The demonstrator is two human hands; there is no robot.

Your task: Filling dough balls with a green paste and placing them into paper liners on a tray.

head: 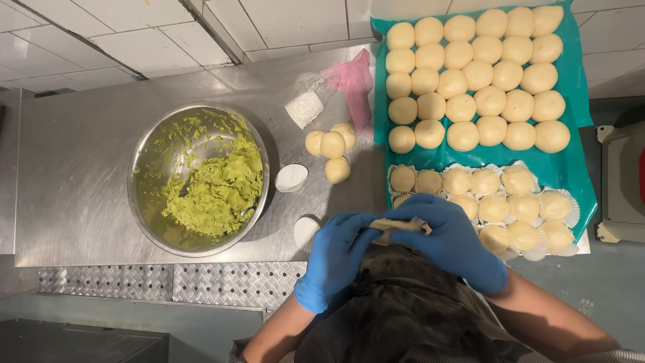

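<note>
Head view: hands [396, 245] pinch dough piece [398, 227]; pink bag [354, 84] behind.

Blue gloves on left hand [334, 259], right hand [451, 242]; dark apron.

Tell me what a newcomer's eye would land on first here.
The rows of pale round dough balls on the teal sheet, upper right. Then the round steel bowl of green paste, left of centre. At the near edge, the blue-gloved left hand and right hand pinch a flattened piece of dough.
</note>
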